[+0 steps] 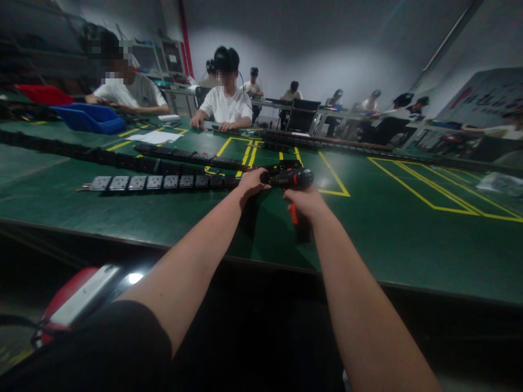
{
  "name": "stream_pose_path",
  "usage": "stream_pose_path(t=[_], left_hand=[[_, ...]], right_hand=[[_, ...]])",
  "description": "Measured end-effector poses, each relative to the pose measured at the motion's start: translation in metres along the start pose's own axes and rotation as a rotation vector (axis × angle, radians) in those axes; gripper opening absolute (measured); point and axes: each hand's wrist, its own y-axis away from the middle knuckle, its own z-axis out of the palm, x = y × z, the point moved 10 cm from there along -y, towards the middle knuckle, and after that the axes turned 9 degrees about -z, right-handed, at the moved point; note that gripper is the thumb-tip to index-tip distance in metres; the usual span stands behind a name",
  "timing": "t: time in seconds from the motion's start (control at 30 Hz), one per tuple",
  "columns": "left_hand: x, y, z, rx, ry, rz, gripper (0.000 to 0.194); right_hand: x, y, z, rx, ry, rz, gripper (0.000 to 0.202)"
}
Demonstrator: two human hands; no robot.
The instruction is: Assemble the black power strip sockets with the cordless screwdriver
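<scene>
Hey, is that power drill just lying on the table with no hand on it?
No, the right hand is wrapped around the handle of the power drill.

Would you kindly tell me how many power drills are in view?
1: the power drill, gripped in the right hand, its front end near the left hand. Others could be hidden farther back.

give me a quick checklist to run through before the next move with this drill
1. Right hand around the drill at its handle: ok.
2. Left hand well away from the drill's front end: not ok, it is right beside it in this view.
3. What the drill's front end touches: cannot tell, too dark and blurred.
4. Socket strip lying on the green table: ok.
5. Person opposite with hands apart from the drill: ok, across the table.
</scene>
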Motion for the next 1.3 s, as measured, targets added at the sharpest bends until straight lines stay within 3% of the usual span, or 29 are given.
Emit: stream_pose_path(t=[1.3], left_hand=[[-0.0030, -0.0041, 0.0037, 0.004, -0.003, 0.017, 0.069]], right_hand=[[-0.0048, 0.0042, 0.0010, 0.005, -0.036, 0.007, 0.013]])
